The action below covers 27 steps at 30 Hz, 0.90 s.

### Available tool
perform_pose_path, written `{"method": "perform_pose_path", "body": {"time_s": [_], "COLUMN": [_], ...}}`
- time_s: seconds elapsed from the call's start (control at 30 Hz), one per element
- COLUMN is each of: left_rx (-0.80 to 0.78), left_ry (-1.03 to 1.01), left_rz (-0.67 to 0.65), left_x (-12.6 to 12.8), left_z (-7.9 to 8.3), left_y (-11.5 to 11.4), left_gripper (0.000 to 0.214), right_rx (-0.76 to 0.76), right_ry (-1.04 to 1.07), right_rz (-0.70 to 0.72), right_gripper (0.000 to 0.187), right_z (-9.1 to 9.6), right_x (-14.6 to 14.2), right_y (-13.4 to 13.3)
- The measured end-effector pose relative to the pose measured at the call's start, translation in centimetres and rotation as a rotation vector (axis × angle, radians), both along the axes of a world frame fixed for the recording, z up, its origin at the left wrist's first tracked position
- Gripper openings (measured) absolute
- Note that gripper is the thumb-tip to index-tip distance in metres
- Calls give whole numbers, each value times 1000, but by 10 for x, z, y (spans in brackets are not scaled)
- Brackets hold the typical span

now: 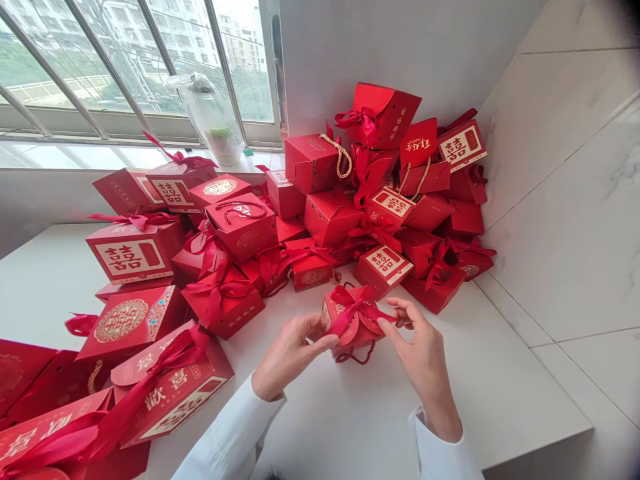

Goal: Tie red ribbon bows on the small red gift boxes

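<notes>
Left fingers and right fingers pinch two sides of the bow, on the box upon the counter, before other boxes. Probably the bow is being adjusted; the next move calls for gentle, equal pulling.

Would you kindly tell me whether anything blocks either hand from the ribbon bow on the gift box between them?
Nothing visible does: the left hand and right hand closely flank the ribbon bow atop the gift box.

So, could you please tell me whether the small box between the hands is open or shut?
Shut: the small box has its curved top flaps folded in, with a ribbon bow lying across them.
</notes>
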State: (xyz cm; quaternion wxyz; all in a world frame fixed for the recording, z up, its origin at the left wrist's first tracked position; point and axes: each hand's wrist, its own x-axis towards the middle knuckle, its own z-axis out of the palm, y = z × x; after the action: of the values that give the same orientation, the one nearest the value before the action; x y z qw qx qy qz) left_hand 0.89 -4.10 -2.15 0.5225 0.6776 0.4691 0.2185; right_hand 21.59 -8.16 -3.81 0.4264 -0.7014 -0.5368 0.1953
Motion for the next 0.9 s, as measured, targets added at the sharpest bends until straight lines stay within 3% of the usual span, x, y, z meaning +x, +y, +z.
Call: {"method": "perform_pose_path", "body": {"time_s": [0.1,0.2,0.4,0.53,0.73,0.9], "left_rx": [174,341,552,616,577,343], "left_ry": [75,58,56,163,186,70], "left_rz": [130,236,4,-61,-51,-34], "left_x": [-1,3,14,16,19,20], "left_z": [2,1,5,5,1,-2], "left_y": [9,24,45,49,58,62], "left_gripper": [25,25,20,12,8,14], "right_rx": [157,247,268,272,262,230], "right_ry": [-117,-198,-241,-249,-266,-256], "right_rz": [-20,72,177,192,165,165], "right_gripper": [18,16,20,18,12,13], "right_z": [3,5,1,-2,-4,-6], "right_x": [-2,-9,-23,-26,-30,-32], "right_y": [2,6,19,25,29,30]}}
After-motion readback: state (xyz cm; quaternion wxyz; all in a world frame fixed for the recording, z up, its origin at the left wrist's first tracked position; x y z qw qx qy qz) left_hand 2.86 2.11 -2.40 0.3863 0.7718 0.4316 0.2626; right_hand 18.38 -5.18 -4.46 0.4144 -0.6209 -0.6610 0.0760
